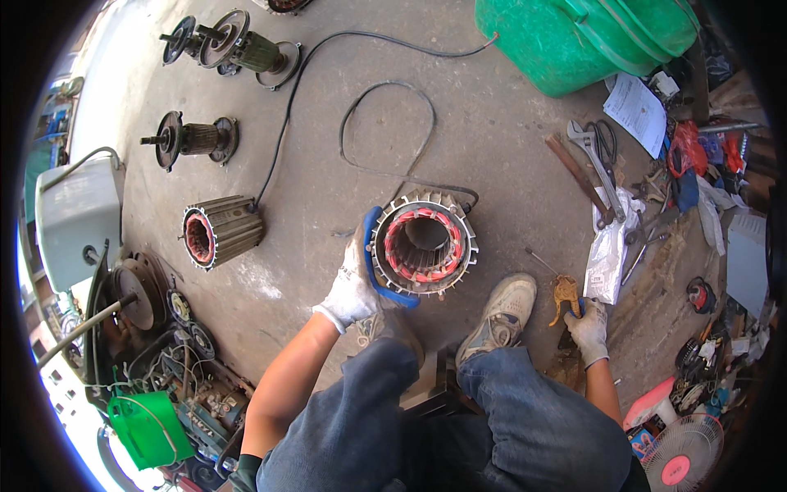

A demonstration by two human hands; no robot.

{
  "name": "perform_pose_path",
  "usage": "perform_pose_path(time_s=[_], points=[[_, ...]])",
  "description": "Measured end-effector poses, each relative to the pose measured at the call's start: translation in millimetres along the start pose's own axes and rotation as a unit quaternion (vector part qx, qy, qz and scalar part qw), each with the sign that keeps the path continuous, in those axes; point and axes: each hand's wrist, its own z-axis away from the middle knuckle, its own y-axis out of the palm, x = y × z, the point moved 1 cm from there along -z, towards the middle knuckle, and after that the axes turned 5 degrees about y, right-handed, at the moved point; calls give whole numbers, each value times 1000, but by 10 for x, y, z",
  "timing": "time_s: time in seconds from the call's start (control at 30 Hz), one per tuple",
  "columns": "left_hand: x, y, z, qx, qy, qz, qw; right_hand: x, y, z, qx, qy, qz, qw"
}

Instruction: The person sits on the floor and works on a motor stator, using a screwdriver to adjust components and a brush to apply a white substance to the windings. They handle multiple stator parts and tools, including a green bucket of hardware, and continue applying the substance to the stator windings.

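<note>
My left hand point(357, 283), in a white glove with blue palm, grips the left side of a finned motor stator point(447, 271) with red windings, which sits in front of me. My right hand point(587, 332), also gloved, is low at the right with fingers curled on something I cannot make out, beside a worn yellow item point(565, 292). A white packet point(605, 271) lies just above that hand, and a thin screwdriver-like rod point(543, 261) lies nearby. My shoes point(500, 320) flank the stator's lower side.
Another stator point(234, 231), rotors point(197, 139) and looping black cable point(420, 98) lie ahead and left. A green plastic container point(549, 45) is at top right. Wrenches point(607, 180) and paper point(635, 115) lie right, with a fan point(680, 455). Machine parts and a green bucket point(147, 426) crowd the left.
</note>
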Motion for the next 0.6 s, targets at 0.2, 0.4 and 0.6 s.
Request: perform_pose_path(time_s=[0.2, 0.4, 0.6], points=[[-20, 39, -89, 29, 7, 62, 998, 6, -835, 338, 225, 7, -496, 839], [-218, 310, -99, 39, -10, -105, 994, 466, -1472, 520, 417, -18, -613, 671], [-387, 532, -196, 18, 52, -225, 973, 1066, -1976, 725, 436, 6, -299, 849]])
